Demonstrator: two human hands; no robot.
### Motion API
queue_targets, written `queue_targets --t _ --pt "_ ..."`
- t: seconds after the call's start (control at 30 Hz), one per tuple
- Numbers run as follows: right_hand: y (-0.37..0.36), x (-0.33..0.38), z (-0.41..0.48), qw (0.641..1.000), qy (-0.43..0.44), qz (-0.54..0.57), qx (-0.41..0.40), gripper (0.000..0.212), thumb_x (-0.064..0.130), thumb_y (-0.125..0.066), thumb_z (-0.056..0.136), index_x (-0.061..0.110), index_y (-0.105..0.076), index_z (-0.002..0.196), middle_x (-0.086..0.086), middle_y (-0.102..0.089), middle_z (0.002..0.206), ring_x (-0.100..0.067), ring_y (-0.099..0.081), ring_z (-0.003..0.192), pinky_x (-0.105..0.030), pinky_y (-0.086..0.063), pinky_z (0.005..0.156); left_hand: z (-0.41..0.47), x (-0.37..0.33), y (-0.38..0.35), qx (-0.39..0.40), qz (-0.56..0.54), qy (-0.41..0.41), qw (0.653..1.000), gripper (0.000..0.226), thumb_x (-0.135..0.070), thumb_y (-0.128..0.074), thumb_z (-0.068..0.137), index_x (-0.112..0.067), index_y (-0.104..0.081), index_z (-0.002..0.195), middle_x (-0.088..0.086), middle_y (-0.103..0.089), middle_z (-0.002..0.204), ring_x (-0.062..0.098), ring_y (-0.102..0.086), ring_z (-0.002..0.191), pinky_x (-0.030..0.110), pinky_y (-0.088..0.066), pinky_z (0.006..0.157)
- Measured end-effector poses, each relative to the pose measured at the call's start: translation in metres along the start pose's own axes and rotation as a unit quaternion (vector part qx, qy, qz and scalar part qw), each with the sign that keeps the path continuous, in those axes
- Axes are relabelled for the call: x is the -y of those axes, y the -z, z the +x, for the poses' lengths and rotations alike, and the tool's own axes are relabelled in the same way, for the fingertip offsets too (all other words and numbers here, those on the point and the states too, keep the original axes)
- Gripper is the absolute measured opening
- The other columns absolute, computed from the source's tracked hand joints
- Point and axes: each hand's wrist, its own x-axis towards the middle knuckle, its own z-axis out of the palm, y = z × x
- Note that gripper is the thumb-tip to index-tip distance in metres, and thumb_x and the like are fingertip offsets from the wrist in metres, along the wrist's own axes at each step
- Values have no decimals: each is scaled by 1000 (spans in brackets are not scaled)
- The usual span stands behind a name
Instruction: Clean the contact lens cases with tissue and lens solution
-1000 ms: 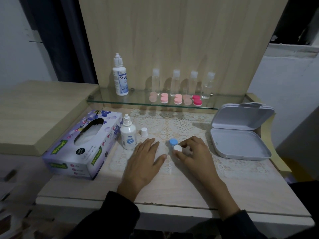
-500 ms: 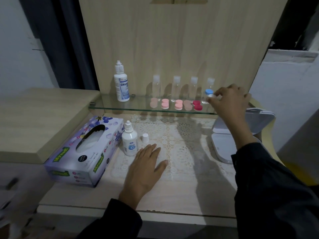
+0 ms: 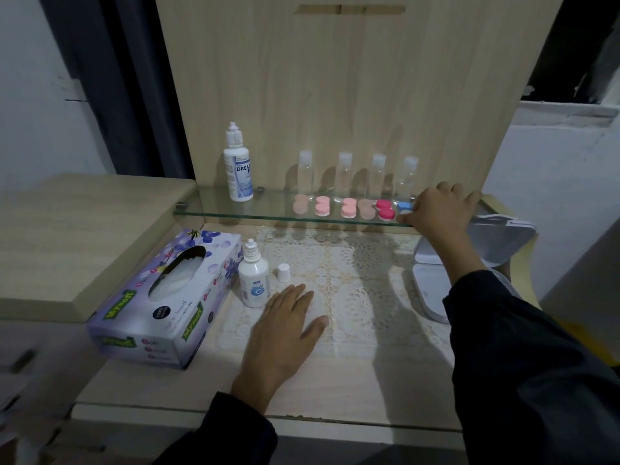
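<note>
The right hand (image 3: 439,209) is at the right end of the glass shelf (image 3: 268,213), fingers curled against the blue-and-white lens case (image 3: 404,206) that sits on the shelf. I cannot tell whether the hand pinches the case or only touches it. Below the shelf, the left hand (image 3: 285,327) lies flat with straight fingers, holding nothing, beside the small solution bottle (image 3: 254,280) and the tissue box (image 3: 161,303).

Bare lace mat (image 3: 352,280) between solution bottle (image 3: 254,280) and open white box (image 3: 427,293); shelf (image 3: 268,214) crowded
</note>
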Motion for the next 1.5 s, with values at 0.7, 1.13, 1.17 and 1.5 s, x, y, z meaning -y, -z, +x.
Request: queue_targets --t 0.7,1.13,1.17,1.5 --pt "-44 63 -130 924 167 328 105 20 21 -56 88 22 -67 106 -1 -60 99 -19 -52 96 -31 -43 71 -4 -8 13 -123 -71 -8 990 28 -28 -53 92 -28 -62 119 -13 -55 129 3 -44 121 23 -39 99" --pt "-48 120 -125 898 254 342 108 51 25 -50 92 27 -36 142 0 -48 135 -22 -44 117 -38 -40 93 4 17 17 -358 -295 119 878 67 -28 -67 82 -25 -34 139 -5 -39 142 10 -38 132 45 -38 107" --pt "-49 127 -125 896 263 340 107 50 27 -49 93 28 -37 141 1 -48 137 -22 -43 117 -39 -39 93 6 22 14 -340 -311 124 879 69 -28 -69 82 -31 -31 140 -7 -38 144 9 -37 133 45 -37 108" --pt "-40 143 -111 806 150 562 107 23 14 -68 84 17 -61 105 6 -62 90 -8 -56 78 -18 -44 68 10 40 6 -276 -399 148 862 62 -28 -62 79 -43 -39 134 -10 -45 142 8 -41 131 47 -36 108"
